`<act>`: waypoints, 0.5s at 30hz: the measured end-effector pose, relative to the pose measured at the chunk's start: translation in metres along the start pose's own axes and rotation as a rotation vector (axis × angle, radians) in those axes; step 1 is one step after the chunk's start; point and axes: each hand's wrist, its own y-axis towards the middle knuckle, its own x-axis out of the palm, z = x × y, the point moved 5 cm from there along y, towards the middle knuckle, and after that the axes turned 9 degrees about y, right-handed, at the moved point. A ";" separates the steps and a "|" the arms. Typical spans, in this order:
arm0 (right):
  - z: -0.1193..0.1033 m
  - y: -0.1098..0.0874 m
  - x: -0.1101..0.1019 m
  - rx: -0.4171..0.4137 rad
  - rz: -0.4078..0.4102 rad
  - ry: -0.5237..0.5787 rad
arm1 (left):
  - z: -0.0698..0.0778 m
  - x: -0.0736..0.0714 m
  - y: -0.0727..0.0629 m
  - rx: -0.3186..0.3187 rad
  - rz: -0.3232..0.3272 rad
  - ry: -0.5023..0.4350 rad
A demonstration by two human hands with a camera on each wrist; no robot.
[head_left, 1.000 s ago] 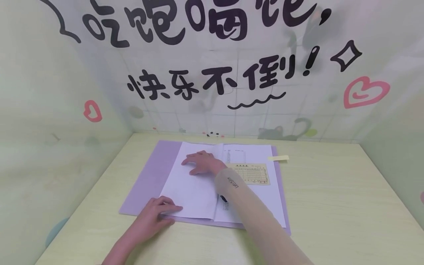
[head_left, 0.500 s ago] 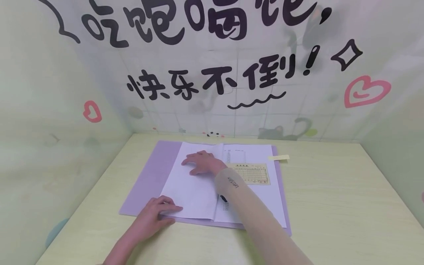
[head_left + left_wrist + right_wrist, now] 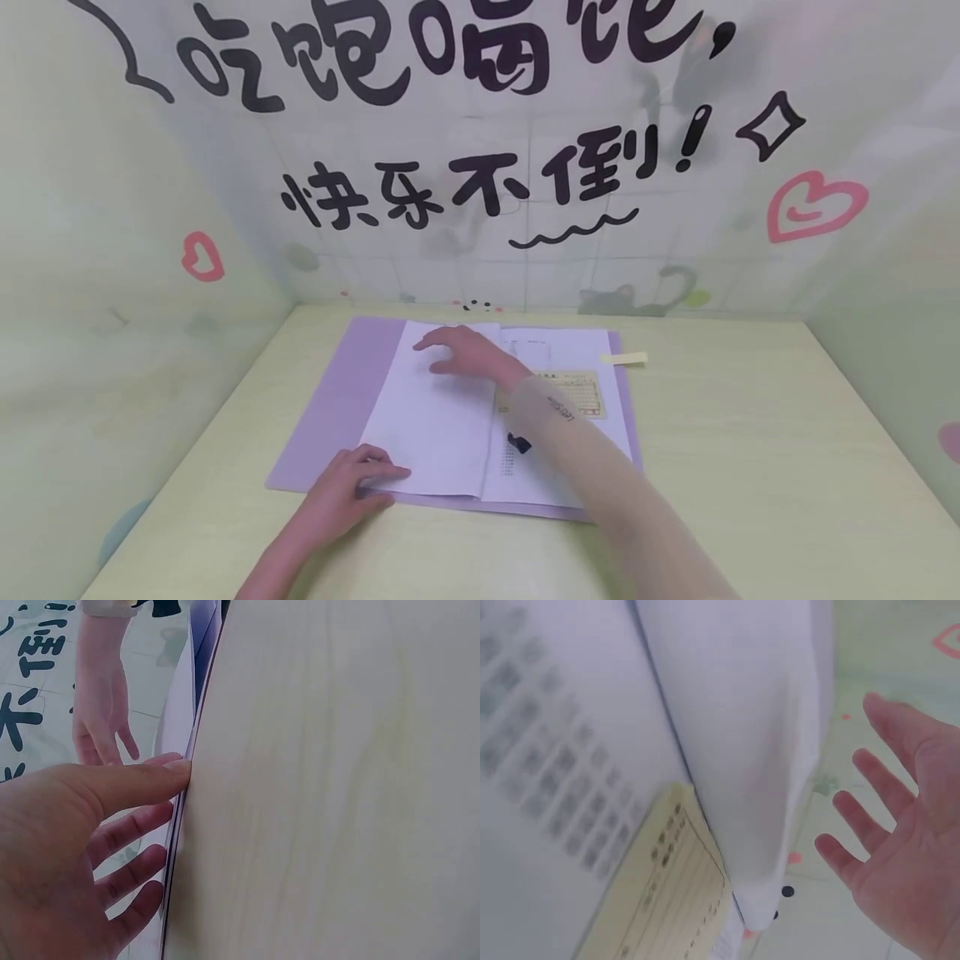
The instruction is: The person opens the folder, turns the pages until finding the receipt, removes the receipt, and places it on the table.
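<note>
A purple folder [image 3: 330,400] lies spread on the table with white paper inside. Its left white page [image 3: 431,433] is blank and turned over to the left. My left hand [image 3: 345,487] rests at the folder's lower left corner, fingers on the page and thumb at the front edge; in the left wrist view the thumb touches that thin edge. Above the upper part of the blank page hovers my right hand [image 3: 468,352], fingers loosely spread and holding nothing. In the right wrist view this hand [image 3: 907,817] is apart from the paper. A yellowish printed slip [image 3: 581,396] lies on the right page, partly behind the sleeve.
A pale yellow tab [image 3: 626,359] sticks out past the folder's right edge. The light wooden table [image 3: 757,450] extends around the folder. Behind it stands a wall [image 3: 420,275] with large black writing and pink hearts.
My right hand has risen off the blank page and shifted slightly towards the back, its forearm swinging right. The left hand keeps its place. The head view has shifted slightly.
</note>
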 end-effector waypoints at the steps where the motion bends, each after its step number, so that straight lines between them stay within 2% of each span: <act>1: 0.001 -0.004 -0.004 0.004 0.027 0.028 | 0.000 0.000 0.000 0.001 0.002 -0.003; 9: 0.014 -0.052 -0.026 0.051 0.230 0.208 | 0.001 0.001 0.000 -0.028 -0.016 0.018; 15: 0.032 -0.086 -0.049 0.086 0.396 0.279 | 0.002 0.001 0.001 -0.032 -0.013 -0.026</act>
